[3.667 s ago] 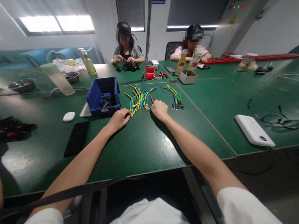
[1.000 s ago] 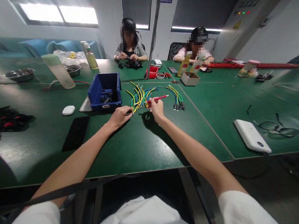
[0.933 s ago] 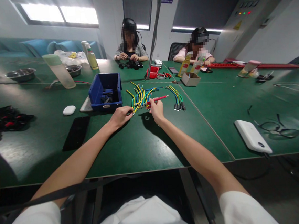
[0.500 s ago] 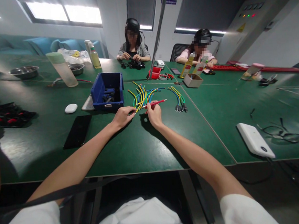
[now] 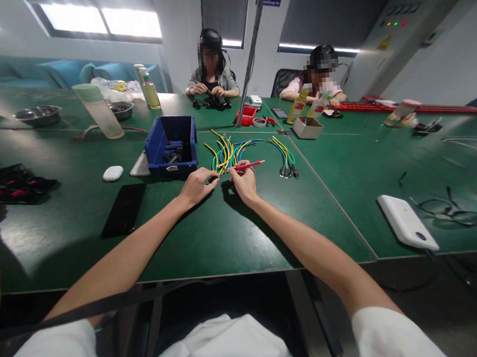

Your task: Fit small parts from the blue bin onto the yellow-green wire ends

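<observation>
My left hand (image 5: 199,186) is closed, its thumb and fingertips pinched at the near ends of a loose bunch of wires (image 5: 227,149). The wire it seems to grip is largely hidden by the fingers. Close beside it, my right hand (image 5: 245,184) is closed around a slim red pen-shaped tool (image 5: 254,164), whose light tip points right. The bunch is yellow, green and blue, spread on the green table just beyond both hands. A separate group of wires (image 5: 285,155), with black sleeves and metal ring terminals at the near ends, lies to the right.
A blue bin (image 5: 173,164) with black parts stands left of the wires. A black phone (image 5: 124,210), a white case (image 5: 113,173), a white power bank (image 5: 405,223) and glasses (image 5: 452,216) lie on the table (image 5: 227,240). Two people sit across, near a red tray (image 5: 247,115).
Both hands stay nearly in place. My left hand has shifted very slightly right, and my right hand with the red tool slightly left, narrowing the gap between the fingertips.
</observation>
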`<state>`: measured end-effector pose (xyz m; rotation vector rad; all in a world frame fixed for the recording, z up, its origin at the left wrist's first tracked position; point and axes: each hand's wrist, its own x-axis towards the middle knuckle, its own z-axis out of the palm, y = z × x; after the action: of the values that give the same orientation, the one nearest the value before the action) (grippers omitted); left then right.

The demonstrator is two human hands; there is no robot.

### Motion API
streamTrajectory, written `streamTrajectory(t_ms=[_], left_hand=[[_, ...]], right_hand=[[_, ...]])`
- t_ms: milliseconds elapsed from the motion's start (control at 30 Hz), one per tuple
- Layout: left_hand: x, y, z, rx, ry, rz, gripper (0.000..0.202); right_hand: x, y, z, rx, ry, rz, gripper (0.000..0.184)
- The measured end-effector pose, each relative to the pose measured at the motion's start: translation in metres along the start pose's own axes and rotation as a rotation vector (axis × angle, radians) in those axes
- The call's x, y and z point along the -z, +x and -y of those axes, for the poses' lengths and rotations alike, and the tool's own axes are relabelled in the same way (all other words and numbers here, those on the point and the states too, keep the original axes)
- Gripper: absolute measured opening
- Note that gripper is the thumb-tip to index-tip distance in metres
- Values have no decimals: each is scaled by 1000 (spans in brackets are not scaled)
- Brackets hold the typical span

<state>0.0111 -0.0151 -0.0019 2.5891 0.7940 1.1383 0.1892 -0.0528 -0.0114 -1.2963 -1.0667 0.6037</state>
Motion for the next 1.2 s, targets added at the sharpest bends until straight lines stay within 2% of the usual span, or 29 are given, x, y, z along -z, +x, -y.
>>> streamTrajectory(t_ms=[133, 467, 800, 967, 1200], left_hand=[[0, 0, -1, 18, -33, -3, 17], [0, 1, -6, 78, -94, -53, 15], [3, 3, -10, 114, -137, -85, 14], [3, 3, -12, 85, -147, -73, 10], [0, 2, -12, 124, -157, -91, 8]], right_hand=[[-1, 1, -1, -26, 78, 9, 29], [-1, 1, -1, -35, 104, 85, 33], [0, 0, 3, -79, 131, 162, 26], [1, -2, 6, -63, 100, 172, 22], [3, -7, 15, -29, -2, 184, 19]])
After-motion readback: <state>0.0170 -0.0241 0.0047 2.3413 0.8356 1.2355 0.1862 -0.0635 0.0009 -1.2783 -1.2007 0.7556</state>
